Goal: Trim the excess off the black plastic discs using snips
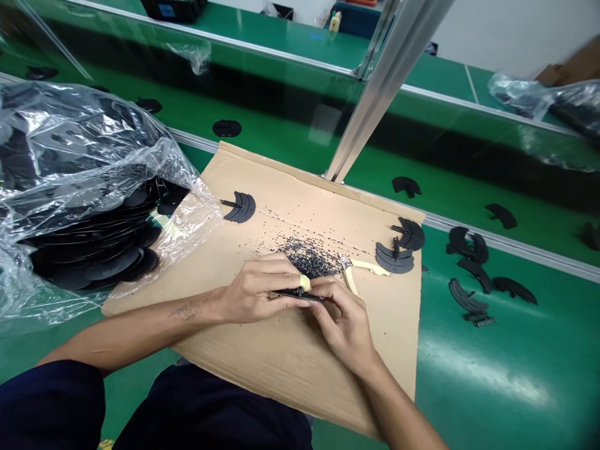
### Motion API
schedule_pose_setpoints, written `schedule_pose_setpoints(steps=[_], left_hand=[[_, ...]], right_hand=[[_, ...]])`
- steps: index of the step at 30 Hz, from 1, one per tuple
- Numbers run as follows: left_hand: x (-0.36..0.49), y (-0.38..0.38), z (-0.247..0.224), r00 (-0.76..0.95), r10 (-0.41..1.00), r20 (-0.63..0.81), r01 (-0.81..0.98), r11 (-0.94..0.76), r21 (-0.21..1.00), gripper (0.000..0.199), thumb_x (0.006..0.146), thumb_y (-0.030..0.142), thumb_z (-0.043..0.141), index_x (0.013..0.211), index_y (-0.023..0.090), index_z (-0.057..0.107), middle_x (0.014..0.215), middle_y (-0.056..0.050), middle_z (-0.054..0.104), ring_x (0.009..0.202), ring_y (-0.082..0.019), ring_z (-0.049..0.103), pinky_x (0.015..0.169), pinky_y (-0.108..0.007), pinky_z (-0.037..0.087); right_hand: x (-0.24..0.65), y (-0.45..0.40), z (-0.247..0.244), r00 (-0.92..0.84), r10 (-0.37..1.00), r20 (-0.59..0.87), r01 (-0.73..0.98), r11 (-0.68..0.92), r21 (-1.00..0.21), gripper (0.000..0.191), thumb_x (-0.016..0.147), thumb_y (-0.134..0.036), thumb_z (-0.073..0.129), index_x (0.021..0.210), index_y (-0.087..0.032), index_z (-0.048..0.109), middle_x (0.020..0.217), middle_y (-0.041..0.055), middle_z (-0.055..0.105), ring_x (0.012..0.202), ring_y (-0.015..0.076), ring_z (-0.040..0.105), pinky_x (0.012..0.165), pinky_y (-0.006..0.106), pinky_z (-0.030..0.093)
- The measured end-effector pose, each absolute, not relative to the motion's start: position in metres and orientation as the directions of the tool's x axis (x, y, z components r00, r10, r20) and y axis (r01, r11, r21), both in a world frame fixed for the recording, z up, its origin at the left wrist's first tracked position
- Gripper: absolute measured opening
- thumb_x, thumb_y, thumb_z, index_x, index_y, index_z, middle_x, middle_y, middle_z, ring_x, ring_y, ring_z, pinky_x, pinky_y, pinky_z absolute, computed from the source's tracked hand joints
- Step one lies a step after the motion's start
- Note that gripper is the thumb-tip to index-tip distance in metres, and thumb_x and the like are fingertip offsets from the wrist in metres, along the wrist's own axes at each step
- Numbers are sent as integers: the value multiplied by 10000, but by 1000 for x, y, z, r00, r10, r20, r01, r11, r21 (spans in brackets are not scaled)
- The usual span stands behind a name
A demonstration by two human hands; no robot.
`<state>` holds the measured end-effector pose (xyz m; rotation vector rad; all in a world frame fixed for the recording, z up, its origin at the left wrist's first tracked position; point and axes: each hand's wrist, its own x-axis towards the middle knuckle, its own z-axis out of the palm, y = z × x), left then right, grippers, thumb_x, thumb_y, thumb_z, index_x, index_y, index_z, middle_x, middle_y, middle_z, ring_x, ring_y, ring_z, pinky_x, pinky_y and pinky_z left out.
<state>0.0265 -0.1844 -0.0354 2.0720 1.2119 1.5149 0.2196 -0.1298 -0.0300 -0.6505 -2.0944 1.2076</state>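
Observation:
A thin black plastic part [300,294] is held between both hands above the cardboard sheet [272,356]. My left hand [260,287] grips its left side, with a yellow covering on one fingertip. The fingers of my right hand [342,315] pinch its right end. Just beyond the hands lies a pile of small black bits [312,256]. Cutters with pale yellow handles [368,267] rest beside the pile, partly behind my right hand. One curved black piece [241,207] lies at the cardboard's upper left, and two more [395,257] overlap near its right edge.
A clear plastic bag [94,137] with many black discs [94,250] fills the left side. Several curved black parts [469,244] lie on the green table [492,375] at right. A metal post [370,94] rises behind the cardboard, beside a green belt [281,137] carrying black pieces.

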Motion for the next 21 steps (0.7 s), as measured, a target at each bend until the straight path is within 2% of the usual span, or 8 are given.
schedule_pose_setpoints(steps=[4, 8, 13, 21], left_hand=[[26, -184, -37, 65, 808, 586, 465, -544, 699, 133, 936, 285, 675, 999, 168, 696, 821, -48, 726, 737, -146, 650, 700, -299, 544], [25, -182, -42, 72, 807, 587, 421, -558, 715, 281, 923, 360, 687, 1102, 143, 682, 886, -79, 728, 812, -161, 674, 722, -298, 574], [26, -182, -43, 63, 803, 592, 406, -563, 720, 227, 918, 262, 698, 1110, 143, 681, 916, -79, 737, 846, -155, 690, 746, -292, 594], [25, -182, -44, 48, 793, 607, 421, -567, 708, 169, 921, 216, 685, 1074, 144, 697, 923, -82, 737, 842, -151, 686, 747, -298, 594]], right_hand=[[218, -131, -29, -666, 709, 232, 102, 395, -913, 70, 944, -191, 608, 885, -222, 628, 954, 51, 701, 859, 175, 675, 777, 313, 561], [218, -130, -30, -631, 748, 206, 86, 331, -940, 80, 947, -252, 620, 875, -223, 642, 927, 54, 705, 882, 194, 679, 794, 338, 568], [219, -128, -31, -617, 763, 193, 72, 298, -952, 48, 929, -267, 650, 894, -237, 661, 946, 50, 711, 893, 194, 680, 815, 343, 566], [224, -119, -28, -658, 723, 209, 178, 419, -890, 87, 913, -197, 645, 981, -242, 675, 1011, 46, 707, 902, 187, 666, 784, 334, 549]])
